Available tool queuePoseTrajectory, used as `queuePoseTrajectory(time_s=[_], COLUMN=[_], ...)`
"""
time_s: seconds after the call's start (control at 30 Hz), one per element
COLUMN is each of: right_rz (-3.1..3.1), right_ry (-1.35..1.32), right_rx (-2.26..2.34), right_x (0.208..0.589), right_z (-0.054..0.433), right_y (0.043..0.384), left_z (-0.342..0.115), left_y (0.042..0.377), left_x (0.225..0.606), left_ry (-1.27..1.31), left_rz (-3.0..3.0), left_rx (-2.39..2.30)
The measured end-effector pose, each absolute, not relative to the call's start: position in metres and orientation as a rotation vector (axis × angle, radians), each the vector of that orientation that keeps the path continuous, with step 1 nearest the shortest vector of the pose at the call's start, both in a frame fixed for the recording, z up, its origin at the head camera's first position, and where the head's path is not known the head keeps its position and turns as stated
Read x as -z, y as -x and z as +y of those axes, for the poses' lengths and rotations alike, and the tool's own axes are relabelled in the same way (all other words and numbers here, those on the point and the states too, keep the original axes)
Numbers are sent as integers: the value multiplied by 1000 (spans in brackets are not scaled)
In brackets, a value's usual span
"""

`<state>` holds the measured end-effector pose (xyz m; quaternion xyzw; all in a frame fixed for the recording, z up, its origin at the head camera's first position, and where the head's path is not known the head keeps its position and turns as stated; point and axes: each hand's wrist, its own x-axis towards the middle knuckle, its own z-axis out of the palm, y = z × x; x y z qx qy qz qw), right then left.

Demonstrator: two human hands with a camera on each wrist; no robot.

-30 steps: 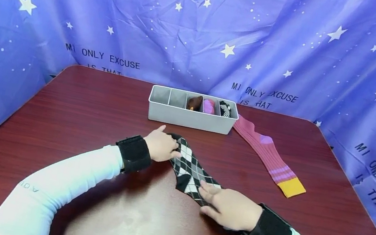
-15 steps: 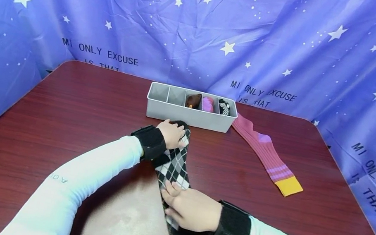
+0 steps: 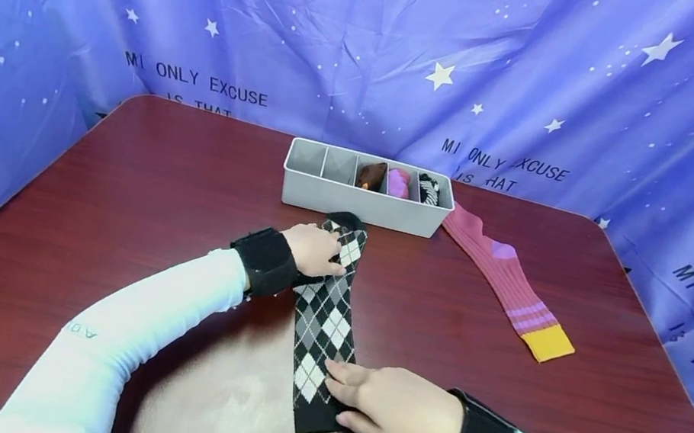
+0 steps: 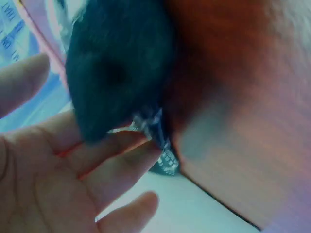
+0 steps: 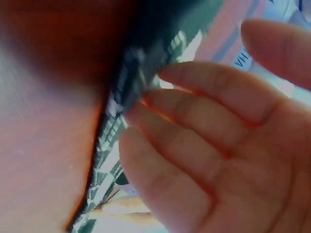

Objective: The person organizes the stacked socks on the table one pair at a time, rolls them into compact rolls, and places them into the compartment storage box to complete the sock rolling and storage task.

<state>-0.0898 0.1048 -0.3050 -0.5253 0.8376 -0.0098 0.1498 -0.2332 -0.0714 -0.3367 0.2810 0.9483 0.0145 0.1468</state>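
A black, white and grey argyle sock (image 3: 327,329) lies lengthwise on the table, its black toe just in front of the grey box and its black cuff toward me. Upon its foot part rests my left hand (image 3: 313,251), fingers extended and the heel partly hidden beneath. At the cuff end, the fingertips of my right hand (image 3: 399,411) touch the sock's right edge. Blurred dark fabric of the sock (image 4: 121,63) appears by the extended left fingers in the left wrist view. Nearly straight right fingers (image 5: 194,116) lie against the patterned knit in the right wrist view.
A grey divided box (image 3: 363,205) stands at the back; its right compartments hold a brown bundle (image 3: 371,176), a pink-purple bundle (image 3: 398,184) and a black-and-white bundle (image 3: 428,191). Right of it lies a long pink sock (image 3: 496,278) with a yellow cuff. A starry curtain (image 3: 375,59) hangs behind.
The argyle sock has swung from a diagonal to nearly straight away from me, its toe now near the box. Both hands moved with it, and its cuff lies flatter.
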Motion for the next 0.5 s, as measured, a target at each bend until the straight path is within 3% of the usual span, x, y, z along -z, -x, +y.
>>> queuePoseTrajectory(time_s=[0.5], right_rz=[2597], right_ry=[1604], right_rx=[-89], right_x=[318], right_z=[84], right_y=[71], left_z=[-34], left_y=[237], left_x=[334], left_ry=[-624], left_rz=[2744], left_rx=[279])
